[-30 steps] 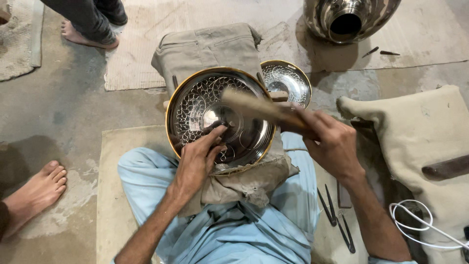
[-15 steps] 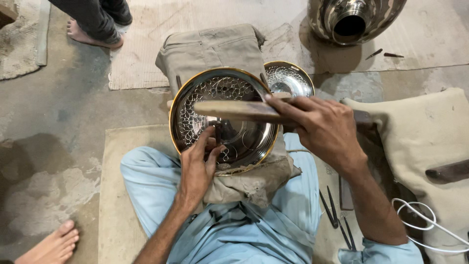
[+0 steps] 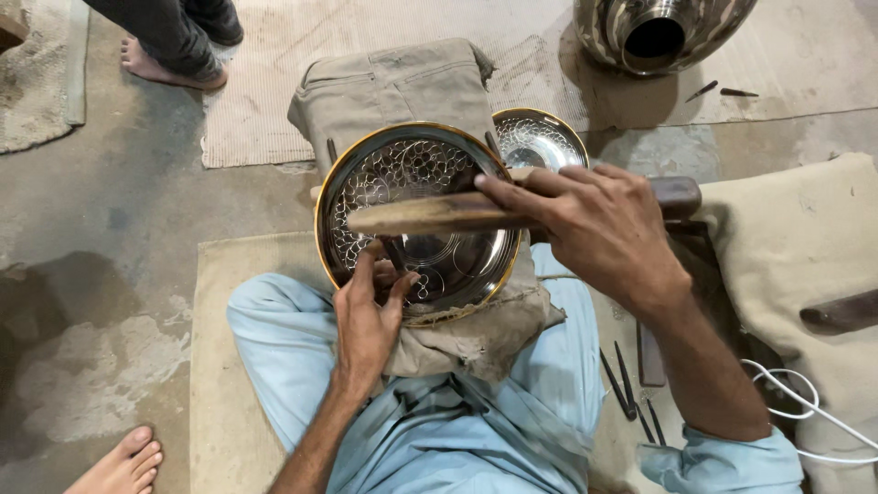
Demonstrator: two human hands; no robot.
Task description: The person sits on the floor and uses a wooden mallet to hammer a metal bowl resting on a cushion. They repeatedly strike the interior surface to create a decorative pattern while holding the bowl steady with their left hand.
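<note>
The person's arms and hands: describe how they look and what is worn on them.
Both hands, left hand and right hand, are bare, with no gloves, rings or watch visible. The forearms are uncovered. A light blue sleeve is pushed up on the right arm; the left arm's sleeve is out of view.

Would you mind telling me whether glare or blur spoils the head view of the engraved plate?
Head view: sharp, no motion blur; soft overhead light; bright glare on the engraved plate centre; wooden mallet in the right hand shadows it; left hand clear.
</note>
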